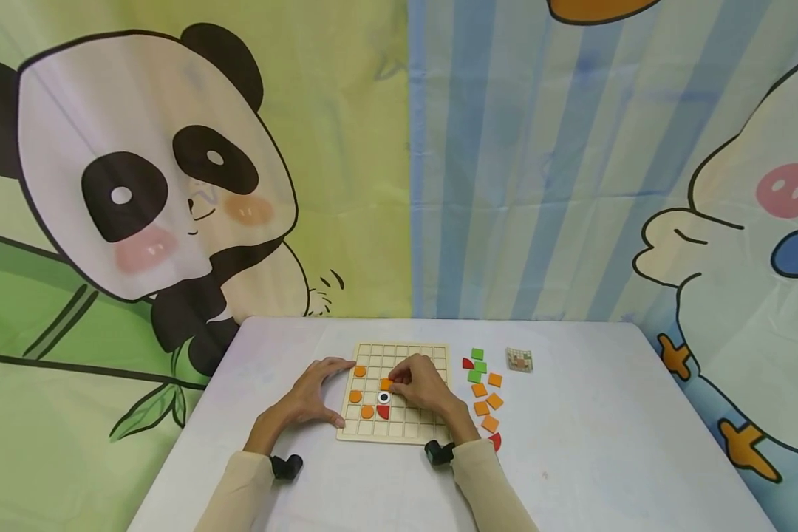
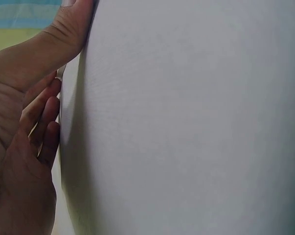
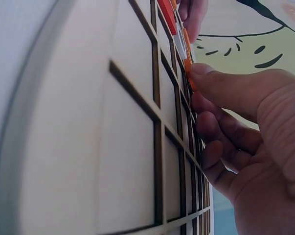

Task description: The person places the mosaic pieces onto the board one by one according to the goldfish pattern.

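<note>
A pale wooden grid board (image 1: 408,430) lies flat on the white table. My right hand (image 1: 427,386) is over its middle, thumb and fingertips pinching an orange square tile (image 1: 386,384) at a cell. The right wrist view shows that thumb at the orange tile (image 3: 188,66), low against the grid. Just below it on the board sit a round black-and-white eye piece (image 1: 384,397) and a red quarter-round tile (image 1: 383,412). Several orange discs (image 1: 355,397) occupy cells on the left side. My left hand (image 1: 309,391) spreads its fingers and thumb along the board's left edge, touching it.
Right of the board lie loose orange squares (image 1: 482,408), green squares (image 1: 480,366) and red quarter-round pieces (image 1: 495,441). Farther right is a small patterned card (image 1: 519,360). A printed curtain (image 1: 359,185) hangs behind the table (image 1: 592,443).
</note>
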Demonstrator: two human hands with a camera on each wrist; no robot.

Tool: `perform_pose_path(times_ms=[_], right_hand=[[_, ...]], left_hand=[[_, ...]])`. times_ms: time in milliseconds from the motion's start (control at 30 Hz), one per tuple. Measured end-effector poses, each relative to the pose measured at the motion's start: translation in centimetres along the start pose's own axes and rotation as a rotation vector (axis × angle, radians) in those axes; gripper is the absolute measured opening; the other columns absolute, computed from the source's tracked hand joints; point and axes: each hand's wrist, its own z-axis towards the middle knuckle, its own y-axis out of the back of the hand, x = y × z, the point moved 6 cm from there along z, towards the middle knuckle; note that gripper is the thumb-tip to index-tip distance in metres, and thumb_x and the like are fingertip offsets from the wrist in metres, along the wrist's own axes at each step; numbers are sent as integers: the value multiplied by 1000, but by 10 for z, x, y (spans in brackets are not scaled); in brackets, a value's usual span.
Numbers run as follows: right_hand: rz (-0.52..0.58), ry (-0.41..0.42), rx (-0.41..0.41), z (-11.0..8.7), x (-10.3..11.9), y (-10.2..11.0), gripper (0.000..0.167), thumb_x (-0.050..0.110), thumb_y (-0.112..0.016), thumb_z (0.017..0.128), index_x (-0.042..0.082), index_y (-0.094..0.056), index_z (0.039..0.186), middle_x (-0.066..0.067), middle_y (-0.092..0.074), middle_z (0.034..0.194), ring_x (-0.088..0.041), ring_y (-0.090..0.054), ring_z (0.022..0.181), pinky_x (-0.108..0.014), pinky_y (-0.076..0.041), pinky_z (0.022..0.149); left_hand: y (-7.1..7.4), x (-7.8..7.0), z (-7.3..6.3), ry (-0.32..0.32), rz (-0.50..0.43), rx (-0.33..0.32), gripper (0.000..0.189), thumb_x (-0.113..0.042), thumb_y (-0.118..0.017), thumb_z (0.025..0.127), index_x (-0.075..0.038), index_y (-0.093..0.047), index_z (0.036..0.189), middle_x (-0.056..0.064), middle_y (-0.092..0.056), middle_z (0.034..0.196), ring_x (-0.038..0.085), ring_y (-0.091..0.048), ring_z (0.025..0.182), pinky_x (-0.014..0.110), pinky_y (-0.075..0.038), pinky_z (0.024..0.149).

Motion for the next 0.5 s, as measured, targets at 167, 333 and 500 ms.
perform_pose_path(times_ms=[167,333,500], right_hand=[[-14,-15,-3,2,0,0,14,7,-85,94,3,-86,108,-6,-81,91,-5,-61,70,-21,-53,65],[-8,-14,9,3,-1,-3,13,6,-85,94,3,-86,107,-6,-81,91,-5,-62,71,-21,-54,65],[1,-21,9,3,-1,-4,12,6,-84,95,4,-86,107,-6,-81,92,-5,-63,73,-21,-55,66]], left_hand=[[2,-3,1,-13,-17,-1,124,-44,-111,51,-18,-56,160,9,-57,161,35,-50,143,66,-41,125],[2,-2,-1,-17,1,6,125,-46,-110,52,-18,-55,160,9,-56,162,35,-50,144,66,-42,124],[0,1,0,-18,1,2,125,-48,-110,52,-20,-55,161,9,-55,162,35,-49,145,66,-41,125]])
